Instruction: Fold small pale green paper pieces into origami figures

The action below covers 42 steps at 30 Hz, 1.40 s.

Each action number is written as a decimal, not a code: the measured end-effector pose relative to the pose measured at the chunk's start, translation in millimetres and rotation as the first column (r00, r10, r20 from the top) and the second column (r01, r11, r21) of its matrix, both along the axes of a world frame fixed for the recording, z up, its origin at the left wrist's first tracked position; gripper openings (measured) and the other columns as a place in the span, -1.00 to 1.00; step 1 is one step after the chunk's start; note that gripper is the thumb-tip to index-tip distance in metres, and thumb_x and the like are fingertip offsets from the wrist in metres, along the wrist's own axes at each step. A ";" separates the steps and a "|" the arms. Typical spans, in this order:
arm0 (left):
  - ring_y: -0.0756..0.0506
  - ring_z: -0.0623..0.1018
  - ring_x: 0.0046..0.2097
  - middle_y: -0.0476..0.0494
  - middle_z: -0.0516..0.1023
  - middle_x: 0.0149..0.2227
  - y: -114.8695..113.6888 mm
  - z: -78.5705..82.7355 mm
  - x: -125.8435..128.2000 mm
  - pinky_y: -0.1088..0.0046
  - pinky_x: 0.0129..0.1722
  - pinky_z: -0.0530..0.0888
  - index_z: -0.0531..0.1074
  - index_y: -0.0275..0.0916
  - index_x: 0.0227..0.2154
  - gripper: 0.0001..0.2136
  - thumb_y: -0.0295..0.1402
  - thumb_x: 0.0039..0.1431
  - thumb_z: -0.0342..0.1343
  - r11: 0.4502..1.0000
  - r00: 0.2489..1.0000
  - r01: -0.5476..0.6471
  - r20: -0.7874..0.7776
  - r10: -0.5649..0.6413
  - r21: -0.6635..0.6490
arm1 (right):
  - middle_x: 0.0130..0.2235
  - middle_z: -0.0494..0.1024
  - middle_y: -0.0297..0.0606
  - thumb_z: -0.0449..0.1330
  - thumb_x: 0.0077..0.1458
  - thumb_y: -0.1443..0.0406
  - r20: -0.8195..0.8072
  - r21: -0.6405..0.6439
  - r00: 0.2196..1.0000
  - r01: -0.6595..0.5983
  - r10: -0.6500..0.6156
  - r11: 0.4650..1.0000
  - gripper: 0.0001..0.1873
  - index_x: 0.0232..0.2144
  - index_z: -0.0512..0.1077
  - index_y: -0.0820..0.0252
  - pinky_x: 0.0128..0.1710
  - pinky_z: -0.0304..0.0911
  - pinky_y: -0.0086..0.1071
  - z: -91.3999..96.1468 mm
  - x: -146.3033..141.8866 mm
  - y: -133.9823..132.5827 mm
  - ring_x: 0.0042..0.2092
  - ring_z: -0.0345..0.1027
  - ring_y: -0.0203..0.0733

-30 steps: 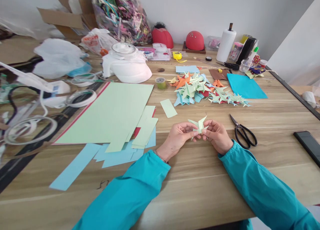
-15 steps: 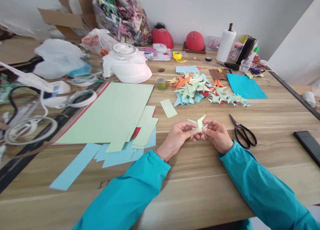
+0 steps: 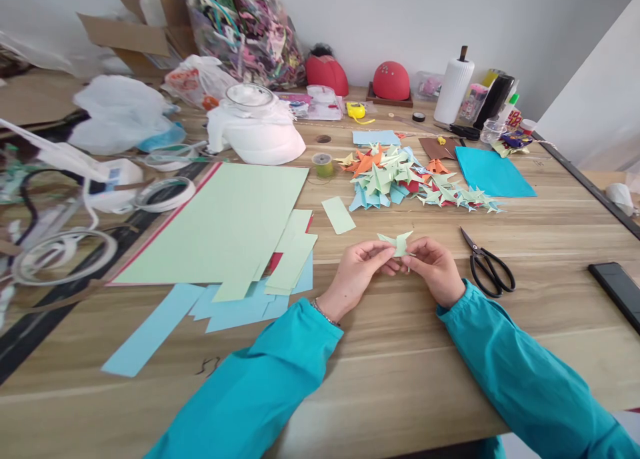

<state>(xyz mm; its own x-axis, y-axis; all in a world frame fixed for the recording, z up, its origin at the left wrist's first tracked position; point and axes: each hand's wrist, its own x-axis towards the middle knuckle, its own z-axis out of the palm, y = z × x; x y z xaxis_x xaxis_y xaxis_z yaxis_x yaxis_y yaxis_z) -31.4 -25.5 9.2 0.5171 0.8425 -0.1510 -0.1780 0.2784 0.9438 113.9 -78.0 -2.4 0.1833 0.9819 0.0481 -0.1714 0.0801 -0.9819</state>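
Observation:
A small pale green folded paper piece (image 3: pixel 401 244), with pointed ends sticking up, is pinched between my two hands above the wooden table (image 3: pixel 380 366). My left hand (image 3: pixel 361 266) grips it from the left, thumb on the near side. From the right, my right hand (image 3: pixel 434 266) holds it between thumb and fingers. The fingers hide its lower part. Beyond my hands lies a pile of folded paper stars (image 3: pixel 383 176) in green, orange, blue and red. A loose pale green paper rectangle (image 3: pixel 339 215) lies just beyond my left hand.
Black-handled scissors (image 3: pixel 487 266) lie right of my right hand, a phone (image 3: pixel 617 299) farther right. Left are a large green sheet (image 3: pixel 225 219), cut green strips and blue strips (image 3: pixel 153 332). A thread spool (image 3: pixel 323 165), turquoise square (image 3: pixel 493 171) and white bottle (image 3: pixel 454 91) stand or lie farther back.
The folded paper has turned in my fingers, and fewer of its points show now. My fingers have shifted slightly around it; the things on the table have stayed put.

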 end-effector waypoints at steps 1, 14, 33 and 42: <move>-0.05 0.55 -0.45 -0.12 0.56 -0.52 -0.1 0.3 0.2 0.44 -0.41 0.47 0.47 -0.34 -0.41 -0.76 -0.25 -0.07 0.24 1.000 1.000 -0.007 0.007 0.007 -0.012 | -0.54 0.48 -0.37 0.37 -0.21 0.15 0.016 0.002 1.000 -0.011 0.011 1.000 -0.71 -0.48 0.39 0.16 -0.45 0.30 -0.36 0.0 -0.2 -0.2 -0.51 0.32 -0.31; -0.01 0.54 -0.46 -0.04 0.55 -0.51 2.1 -6.0 -0.5 0.47 -0.37 0.45 0.49 -0.31 -0.41 -0.76 -0.34 -0.20 0.33 0.993 0.992 -0.121 -0.030 0.120 -0.015 | -0.38 0.54 -0.28 0.38 -0.22 0.18 0.079 0.062 0.994 -0.077 0.072 0.995 -0.77 -0.47 0.49 0.12 -0.24 0.34 -0.24 2.1 -2.4 -1.3 -0.29 0.42 -0.17; -0.04 0.55 -0.40 -0.09 0.59 -0.48 0.5 -8.0 -1.8 0.45 -0.30 0.46 0.56 -0.29 -0.38 -0.76 -0.32 -0.17 0.32 0.995 0.990 -0.062 -0.119 0.070 0.072 | -0.37 0.55 -0.25 0.37 -0.20 0.22 0.149 0.064 0.988 0.028 -0.037 0.998 -0.86 -0.52 0.55 0.15 -0.25 0.34 -0.26 3.5 4.0 -0.4 -0.30 0.42 -0.18; -0.06 0.55 -0.39 -0.10 0.59 -0.49 -0.8 -8.5 -0.7 0.46 -0.31 0.47 0.57 -0.30 -0.42 -0.79 -0.32 -0.18 0.32 0.988 0.982 -0.096 -0.151 0.114 0.117 | -0.39 0.58 -0.24 0.37 -0.21 0.21 0.126 0.016 0.991 0.035 -0.037 0.999 -0.84 -0.54 0.55 0.18 -0.24 0.34 -0.27 3.7 3.9 -0.4 -0.31 0.44 -0.16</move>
<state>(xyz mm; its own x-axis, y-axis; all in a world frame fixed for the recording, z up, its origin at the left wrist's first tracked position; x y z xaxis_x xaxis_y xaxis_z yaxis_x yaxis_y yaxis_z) -32.1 -26.3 0.7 0.4021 0.9067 -0.1276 -0.0482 0.1601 0.9859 117.8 -78.4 1.3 0.2103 0.9738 0.0861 -0.0433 0.0972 -0.9943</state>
